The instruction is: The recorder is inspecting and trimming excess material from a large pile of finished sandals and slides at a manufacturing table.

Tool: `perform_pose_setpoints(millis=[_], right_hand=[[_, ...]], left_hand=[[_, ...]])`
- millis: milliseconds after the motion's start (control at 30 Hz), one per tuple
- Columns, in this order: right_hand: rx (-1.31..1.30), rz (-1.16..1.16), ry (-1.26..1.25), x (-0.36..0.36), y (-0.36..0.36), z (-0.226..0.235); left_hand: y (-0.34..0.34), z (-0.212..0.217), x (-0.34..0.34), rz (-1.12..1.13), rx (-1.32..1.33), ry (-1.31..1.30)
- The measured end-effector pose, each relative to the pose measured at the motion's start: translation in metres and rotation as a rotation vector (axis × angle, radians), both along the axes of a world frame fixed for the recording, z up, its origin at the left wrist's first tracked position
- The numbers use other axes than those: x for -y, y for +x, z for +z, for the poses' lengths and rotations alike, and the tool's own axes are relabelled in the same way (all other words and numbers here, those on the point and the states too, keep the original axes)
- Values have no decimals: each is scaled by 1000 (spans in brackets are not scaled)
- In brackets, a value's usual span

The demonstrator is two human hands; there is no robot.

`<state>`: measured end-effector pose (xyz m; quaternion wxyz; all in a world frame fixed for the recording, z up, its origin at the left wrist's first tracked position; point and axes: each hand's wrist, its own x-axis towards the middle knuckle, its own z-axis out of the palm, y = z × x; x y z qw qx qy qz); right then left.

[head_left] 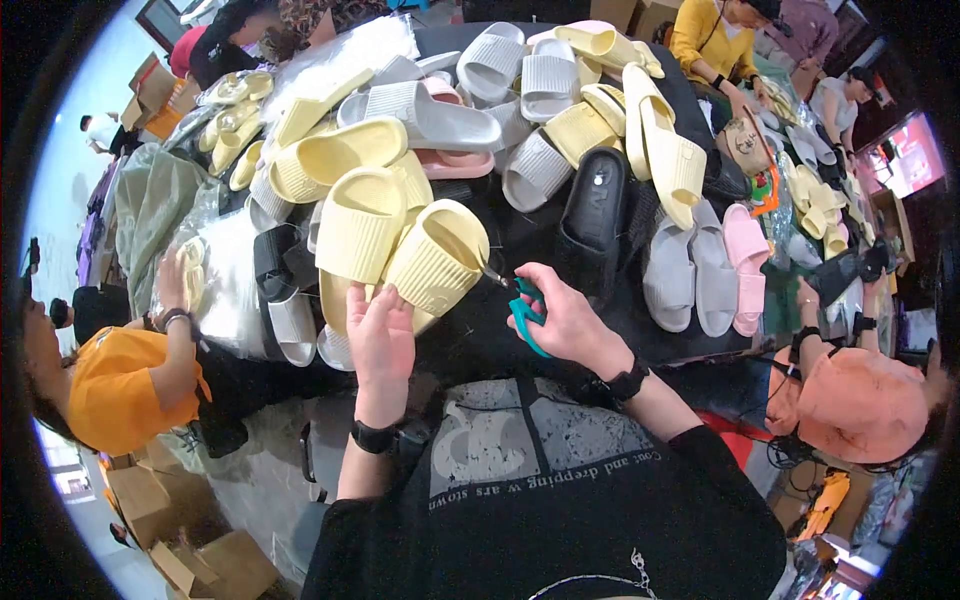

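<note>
Left hand (382, 335): fingers at near edge of two yellow slippers (432, 265), near side of slipper heap (430, 117), over dark surface (475, 335); cannot tell whether pinching. Right hand (572, 315): fingers curled around teal-handled tool (527, 318), tip by right slipper's edge.

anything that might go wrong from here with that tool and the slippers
The tip of the green-handled tool in the right hand sits close to the yellow slipper, so a slip might scratch it. The slipper pile lies loosely stacked behind, so a bump could perhaps send some sliding.
</note>
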<state>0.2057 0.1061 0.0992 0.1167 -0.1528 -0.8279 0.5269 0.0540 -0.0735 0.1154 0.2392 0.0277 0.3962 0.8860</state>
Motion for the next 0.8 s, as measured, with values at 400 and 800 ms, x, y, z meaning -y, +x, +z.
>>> perform_pose_setpoints(millis=[400, 800], right_hand=[[2, -38, 186, -5, -6, -12], [-31, -83, 254, -14, -18, -7]], left_hand=[[14, -16, -4, -172, 27, -3], [16, -28, -4, -293, 42, -48]])
